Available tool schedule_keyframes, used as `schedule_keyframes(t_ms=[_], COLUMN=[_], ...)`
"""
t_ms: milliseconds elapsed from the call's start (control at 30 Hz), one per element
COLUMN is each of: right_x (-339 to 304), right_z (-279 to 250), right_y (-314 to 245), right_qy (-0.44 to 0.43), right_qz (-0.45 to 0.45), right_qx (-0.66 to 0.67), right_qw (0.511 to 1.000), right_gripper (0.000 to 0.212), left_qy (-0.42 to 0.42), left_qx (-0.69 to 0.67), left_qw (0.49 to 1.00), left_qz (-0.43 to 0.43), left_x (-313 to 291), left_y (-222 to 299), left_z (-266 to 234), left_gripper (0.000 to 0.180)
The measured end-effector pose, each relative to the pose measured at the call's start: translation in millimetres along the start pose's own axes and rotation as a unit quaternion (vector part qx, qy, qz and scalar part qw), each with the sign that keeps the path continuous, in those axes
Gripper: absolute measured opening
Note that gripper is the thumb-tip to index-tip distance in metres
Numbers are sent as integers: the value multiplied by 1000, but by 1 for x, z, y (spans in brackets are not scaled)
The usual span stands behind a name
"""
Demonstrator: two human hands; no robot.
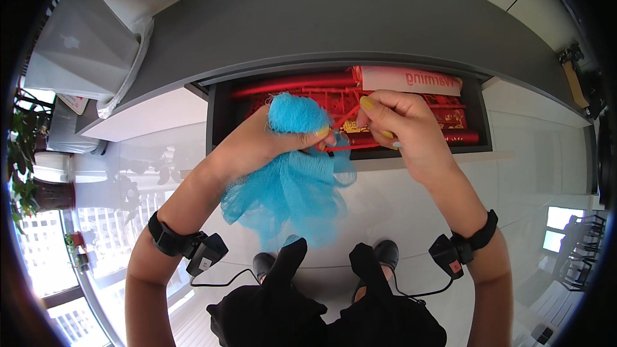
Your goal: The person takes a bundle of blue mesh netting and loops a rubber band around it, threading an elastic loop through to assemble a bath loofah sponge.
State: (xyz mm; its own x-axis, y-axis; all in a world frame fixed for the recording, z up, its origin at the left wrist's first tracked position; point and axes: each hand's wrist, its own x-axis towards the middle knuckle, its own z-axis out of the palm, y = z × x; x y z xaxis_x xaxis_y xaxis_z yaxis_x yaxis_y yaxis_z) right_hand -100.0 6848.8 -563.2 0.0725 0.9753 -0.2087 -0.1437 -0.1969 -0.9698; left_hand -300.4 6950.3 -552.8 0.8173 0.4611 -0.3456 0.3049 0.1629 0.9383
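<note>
My left hand (273, 138) is closed around a bunch of bright blue mesh fabric (289, 186). A rolled, rounded end of the fabric sticks up above the fist, and the loose, sheer folds hang down below it. A thin red string (352, 148) runs from the left fingertips across to my right hand (406, 130). The right fingers are pinched on this string, and it forms a narrow loop between both hands. Whether the string goes round the fabric is hidden by the left fingers. Both hands are held over the near side of an open drawer (485, 119).
Inside the drawer lie red rolls (295, 82), red cut-paper decorations with gold patterns, and a pale printed roll (411, 81). The grey cabinet top (360, 16) spans behind it. A grey bin with a plastic liner (83, 45) stands at the left, near potted plants (51, 193).
</note>
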Motion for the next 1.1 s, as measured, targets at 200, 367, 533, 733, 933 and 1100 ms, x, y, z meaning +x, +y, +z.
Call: schedule_keyframes(t_ms=[200,367,533,733,933,1100], right_x=[-14,-40,-56,-60,-55,-41], right_z=[-40,-52,-60,-50,-49,-57], right_y=[9,16,37,72,75,83], right_qy=[105,-8,-170,-81,-40,-19], right_qz=[23,155,272,282,253,207], right_qx=[-29,-57,-79,-49,-35,-64], right_qw=[994,986,944,955,966,976], right_gripper=[27,25,31,39,38,26], left_qy=[191,234,237,230,211,192], left_qx=[169,203,292,222,222,246], left_qw=[962,946,925,947,949,946], left_qz=[-93,-95,-58,-35,-75,-89], left_x=[-3,-9,-6,-19,-27,-24], left_y=[3,-9,-15,8,45,46], left_z=[-16,-34,-36,-29,-8,18], left_gripper=[34,32,21,22,20,22])
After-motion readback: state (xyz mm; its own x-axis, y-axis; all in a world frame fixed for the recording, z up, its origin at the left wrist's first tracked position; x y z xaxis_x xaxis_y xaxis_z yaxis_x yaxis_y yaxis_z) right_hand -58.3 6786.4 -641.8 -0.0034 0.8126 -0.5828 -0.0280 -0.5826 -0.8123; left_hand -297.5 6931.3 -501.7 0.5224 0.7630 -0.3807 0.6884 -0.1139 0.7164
